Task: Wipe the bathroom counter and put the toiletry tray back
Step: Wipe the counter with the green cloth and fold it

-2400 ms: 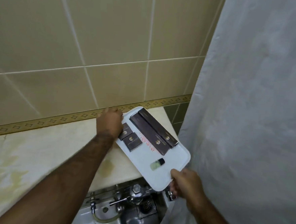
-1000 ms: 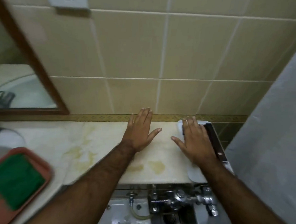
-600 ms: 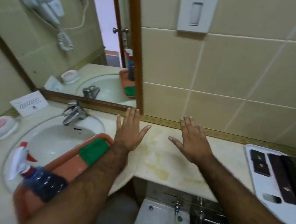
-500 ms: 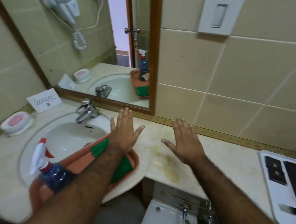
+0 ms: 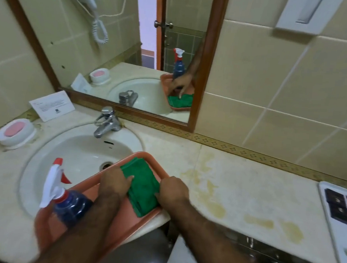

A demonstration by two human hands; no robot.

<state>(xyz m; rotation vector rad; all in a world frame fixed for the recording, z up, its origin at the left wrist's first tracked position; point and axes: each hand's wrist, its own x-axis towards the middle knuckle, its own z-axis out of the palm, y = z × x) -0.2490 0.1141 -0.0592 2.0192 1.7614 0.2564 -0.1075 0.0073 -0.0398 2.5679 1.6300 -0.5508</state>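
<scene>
**Cloth pickup: hands now at the orange tray**

Lower centre: both hands have moved from the bare table, where they hovered flat and open half a second ago, down onto the cloth (image 5: 142, 188). The left hand (image 5: 114, 183) presses its fingertips on the cloth's left edge. The right hand (image 5: 173, 190) is curled at the right edge; whether its grip has closed on the fabric cannot be told. The cloth lies folded in the orange tray (image 5: 108, 225), which rests across the sink (image 5: 73, 147) rim. A spray bottle (image 5: 65, 197) lies in the same tray, lower left.

Centre right: the table (image 5: 247, 185) carries yellow stains (image 5: 211, 197), not yet wiped.

Right edge: the toiletry tray (image 5: 339, 217) sits aside on the table, partly out of frame.

Judgement: the tray is cleared and the wiping step is about to begin. Tray return remains outstanding.
</scene>
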